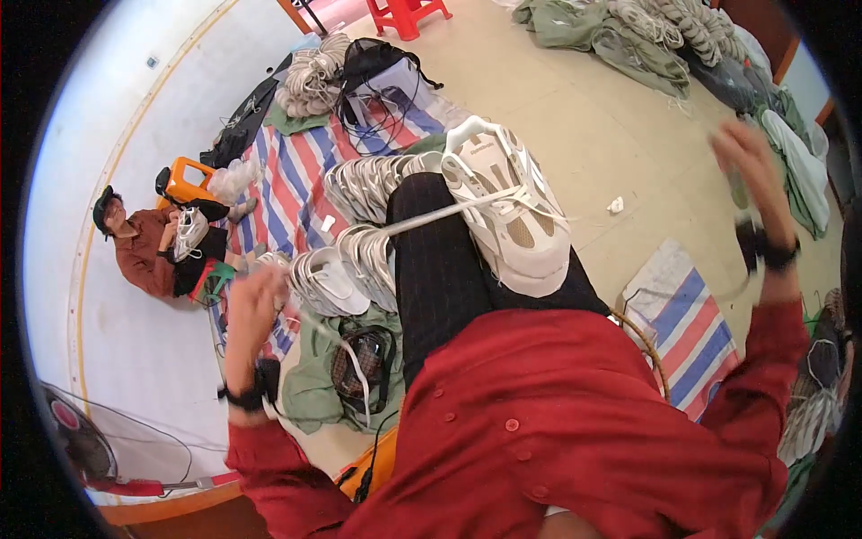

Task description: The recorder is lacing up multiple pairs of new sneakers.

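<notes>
A white and beige sneaker [525, 238] rests on my lap, its toe toward me. From its eyelets a white shoelace [431, 216] stretches left to my left hand [256, 305], which is closed on it. The lace's loose end dangles below that hand, past my wrist. My right hand [754, 175] is raised far out to the right, above the floor. Motion smears its fingers, and I cannot tell whether it holds a lace end. Beside my left leg stand rows of white shoe uppers [332, 283].
A striped sheet [301, 184] covers the floor at left, with a black bag [382, 76] on it. A co-worker [148, 238] sits by the wall holding a shoe. Green sacks [575, 36] with bundled shoes lie far right. A red stool [404, 16] stands at the back.
</notes>
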### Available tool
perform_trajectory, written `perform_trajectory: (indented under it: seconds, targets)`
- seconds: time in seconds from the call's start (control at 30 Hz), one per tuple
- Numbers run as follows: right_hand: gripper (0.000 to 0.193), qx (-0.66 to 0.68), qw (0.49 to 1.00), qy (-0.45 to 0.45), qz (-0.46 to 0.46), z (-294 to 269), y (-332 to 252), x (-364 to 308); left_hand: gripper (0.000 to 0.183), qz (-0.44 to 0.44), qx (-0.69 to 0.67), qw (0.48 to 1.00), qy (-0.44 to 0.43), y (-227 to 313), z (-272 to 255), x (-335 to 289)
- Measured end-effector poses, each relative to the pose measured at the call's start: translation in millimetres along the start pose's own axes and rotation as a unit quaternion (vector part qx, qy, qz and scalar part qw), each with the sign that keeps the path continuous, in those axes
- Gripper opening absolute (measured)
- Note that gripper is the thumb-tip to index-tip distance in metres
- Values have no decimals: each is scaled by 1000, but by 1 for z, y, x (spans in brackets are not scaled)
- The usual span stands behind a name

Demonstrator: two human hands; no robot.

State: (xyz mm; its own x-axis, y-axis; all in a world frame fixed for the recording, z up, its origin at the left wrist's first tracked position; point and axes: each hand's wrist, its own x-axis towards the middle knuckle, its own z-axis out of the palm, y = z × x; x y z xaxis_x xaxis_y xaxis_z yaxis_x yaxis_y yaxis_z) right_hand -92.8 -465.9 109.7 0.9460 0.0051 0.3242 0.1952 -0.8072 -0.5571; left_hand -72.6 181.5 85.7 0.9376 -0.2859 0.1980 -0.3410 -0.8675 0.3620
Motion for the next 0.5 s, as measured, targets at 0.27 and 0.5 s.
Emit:
perform_trajectory:
  seconds: [0.27, 0.5]
  targets:
    - [28, -88, 939, 278, -185, 112, 68, 213, 26, 109, 148, 966, 180, -82, 110, 128]
    - [14, 170, 953, -166, -189, 209, -33, 70, 17, 189, -230, 954, -22, 114, 163, 94]
